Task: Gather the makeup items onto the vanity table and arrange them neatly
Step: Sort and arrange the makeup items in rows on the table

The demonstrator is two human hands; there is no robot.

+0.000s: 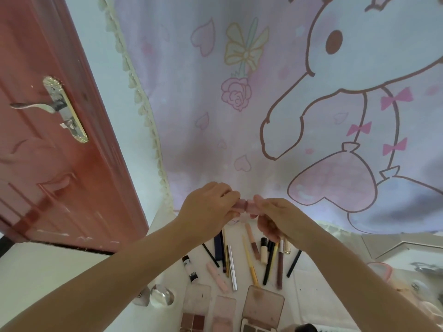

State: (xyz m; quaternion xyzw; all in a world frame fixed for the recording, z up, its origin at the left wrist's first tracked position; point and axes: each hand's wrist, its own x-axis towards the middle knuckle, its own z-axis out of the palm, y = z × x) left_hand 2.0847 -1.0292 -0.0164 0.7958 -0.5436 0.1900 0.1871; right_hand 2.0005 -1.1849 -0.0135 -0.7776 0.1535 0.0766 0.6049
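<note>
Both hands are raised over the far end of the white vanity table [309,279]. My left hand [208,204] and my right hand [275,216] each pinch one end of a small pink makeup item [245,206] held between them. Below them lie several pencils, lip glosses and tubes [254,257] in a loose row. Open eyeshadow palettes [261,307] sit at the near edge.
A red door [48,140] with a metal handle stands at the left. A pink cartoon curtain [263,104] hangs behind the table. A clear glass ball [161,295] lies at the table's left. A pink hairband [383,267] and clutter sit at the right.
</note>
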